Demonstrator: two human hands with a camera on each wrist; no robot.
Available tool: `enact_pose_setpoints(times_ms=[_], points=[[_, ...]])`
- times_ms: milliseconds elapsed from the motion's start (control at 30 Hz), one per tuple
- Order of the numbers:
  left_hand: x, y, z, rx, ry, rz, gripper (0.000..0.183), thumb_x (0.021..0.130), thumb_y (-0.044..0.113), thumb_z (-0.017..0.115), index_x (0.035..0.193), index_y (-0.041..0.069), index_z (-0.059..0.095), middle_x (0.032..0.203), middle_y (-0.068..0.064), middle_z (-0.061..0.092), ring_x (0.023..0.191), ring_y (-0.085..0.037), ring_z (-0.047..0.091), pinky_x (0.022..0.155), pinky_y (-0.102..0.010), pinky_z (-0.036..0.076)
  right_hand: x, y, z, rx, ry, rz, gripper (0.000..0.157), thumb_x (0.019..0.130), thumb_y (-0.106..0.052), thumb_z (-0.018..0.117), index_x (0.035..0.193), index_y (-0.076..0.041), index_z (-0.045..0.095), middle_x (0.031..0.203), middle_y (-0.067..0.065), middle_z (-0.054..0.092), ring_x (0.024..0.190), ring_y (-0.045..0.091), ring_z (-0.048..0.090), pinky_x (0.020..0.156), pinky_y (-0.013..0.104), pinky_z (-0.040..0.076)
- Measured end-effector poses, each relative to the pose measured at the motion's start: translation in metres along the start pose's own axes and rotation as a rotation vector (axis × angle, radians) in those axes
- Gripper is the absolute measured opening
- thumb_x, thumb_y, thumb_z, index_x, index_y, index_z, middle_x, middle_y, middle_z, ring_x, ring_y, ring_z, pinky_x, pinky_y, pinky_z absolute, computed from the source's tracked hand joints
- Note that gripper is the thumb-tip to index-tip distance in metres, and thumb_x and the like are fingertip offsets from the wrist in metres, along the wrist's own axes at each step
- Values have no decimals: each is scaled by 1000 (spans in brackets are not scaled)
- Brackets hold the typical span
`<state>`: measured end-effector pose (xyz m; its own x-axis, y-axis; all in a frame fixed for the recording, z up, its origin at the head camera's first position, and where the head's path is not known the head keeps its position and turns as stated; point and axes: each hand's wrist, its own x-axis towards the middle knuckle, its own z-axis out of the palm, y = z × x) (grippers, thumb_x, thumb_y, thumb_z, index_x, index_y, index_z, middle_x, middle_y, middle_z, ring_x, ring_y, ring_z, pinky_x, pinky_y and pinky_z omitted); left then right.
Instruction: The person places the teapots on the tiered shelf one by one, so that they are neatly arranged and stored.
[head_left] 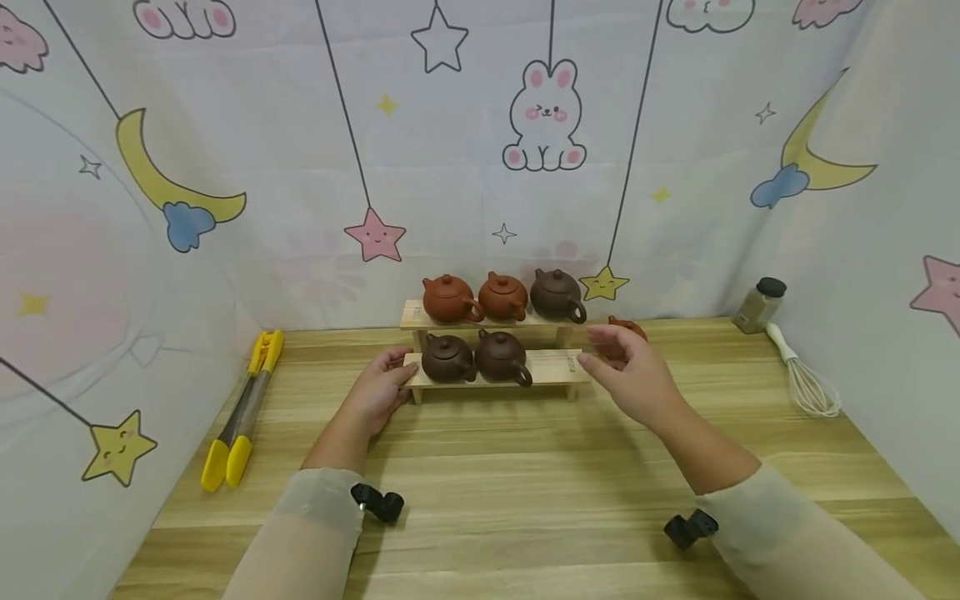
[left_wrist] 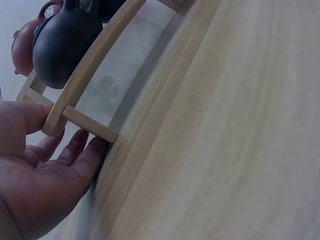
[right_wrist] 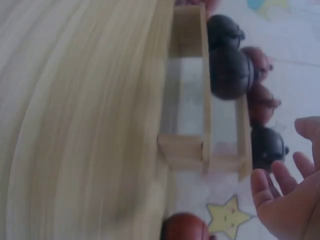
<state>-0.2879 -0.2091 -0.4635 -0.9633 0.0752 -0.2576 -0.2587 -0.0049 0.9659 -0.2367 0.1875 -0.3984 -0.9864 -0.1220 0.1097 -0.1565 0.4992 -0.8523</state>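
A two-step wooden display stand (head_left: 551, 365) carries several small clay teapots. On its lower step sit two dark brown teapots (head_left: 501, 357), leaving bare wood at the right end. Two reddish-brown teapots (head_left: 447, 298) and another dark teapot (head_left: 557, 293) line the upper step. My left hand (head_left: 378, 390) grips the lower step's left end, thumb on top and fingers underneath in the left wrist view. Beside the right end hovers my right hand (head_left: 630, 371), fingers spread and holding nothing. Partly hidden behind it, another reddish teapot (right_wrist: 186, 227) stands on the table.
Yellow-tipped tongs (head_left: 243, 412) lie at the table's left side. At the right are a white-handled whisk (head_left: 806, 375) and a black-lidded jar (head_left: 759, 306). A patterned white cloth (head_left: 480, 192) hangs close behind the stand and along both sides.
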Motion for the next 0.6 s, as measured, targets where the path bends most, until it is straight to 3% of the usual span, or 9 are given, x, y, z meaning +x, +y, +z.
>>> enact_pose_setpoints(times_ms=[200, 300, 600], points=[[1, -1, 0, -7, -7, 9, 56, 113, 16, 52, 165, 7, 33, 181, -10, 12, 156, -26, 33, 121, -46, 40, -2, 16, -24, -90, 62, 29, 63, 104, -52, 68, 153, -14, 54, 145, 15, 63, 131, 33, 61, 108, 47, 53], [1, -2, 1, -14, -8, 9, 56, 113, 16, 52, 165, 6, 32, 182, -11, 10, 160, -28, 29, 124, -50, 37, -1, 24, -34, -125, 79, 57, 69, 103, -55, 67, 156, -14, 51, 150, 17, 60, 137, 37, 57, 110, 54, 51], [0, -1, 0, -25, -8, 16, 57, 113, 14, 51, 166, 6, 31, 182, -10, 9, 161, -27, 28, 127, -53, 35, 23, 50, -58, -145, 95, 122, 73, 105, -43, 68, 164, -9, 41, 168, 23, 42, 153, 48, 39, 115, 65, 45]])
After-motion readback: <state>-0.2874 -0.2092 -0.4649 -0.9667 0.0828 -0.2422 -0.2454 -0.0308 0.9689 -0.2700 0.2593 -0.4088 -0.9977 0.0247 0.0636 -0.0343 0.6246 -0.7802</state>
